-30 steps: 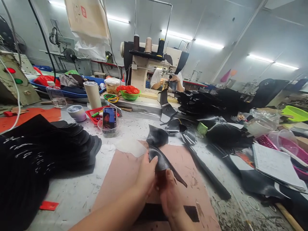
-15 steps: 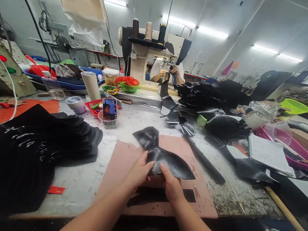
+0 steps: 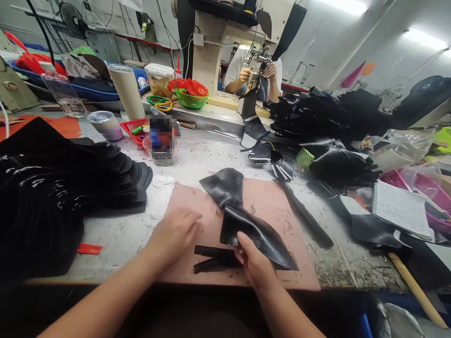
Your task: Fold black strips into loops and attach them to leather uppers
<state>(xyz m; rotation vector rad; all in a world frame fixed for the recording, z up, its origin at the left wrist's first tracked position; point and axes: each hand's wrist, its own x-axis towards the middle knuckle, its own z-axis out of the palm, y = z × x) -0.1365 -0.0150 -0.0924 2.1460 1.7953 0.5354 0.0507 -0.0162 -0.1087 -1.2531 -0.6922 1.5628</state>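
Observation:
A shiny black leather piece (image 3: 259, 231), narrow in its middle, lies over the pink sheet (image 3: 183, 199). My right hand (image 3: 255, 260) pinches its lower edge, thumb on top and fingers beneath. To the left, my left hand (image 3: 179, 230) is over the sheet, apart from the leather; its fingers are curled and slightly blurred, and whether they hold anything is hidden. Dark strips (image 3: 213, 258) lie between the hands, partly covered by the right hand and the leather.
A tall stack of black pieces (image 3: 105, 178) stands at the left. Behind are a cup (image 3: 128, 91), a green bowl (image 3: 192, 98) and a sewing machine (image 3: 207, 56) with a person's hands at it. A notebook (image 3: 401, 211) and wooden stick (image 3: 417, 288) lie at the right.
My left hand has let go of the leather piece and moved left. My right hand still holds the piece. The camera view has tilted down.

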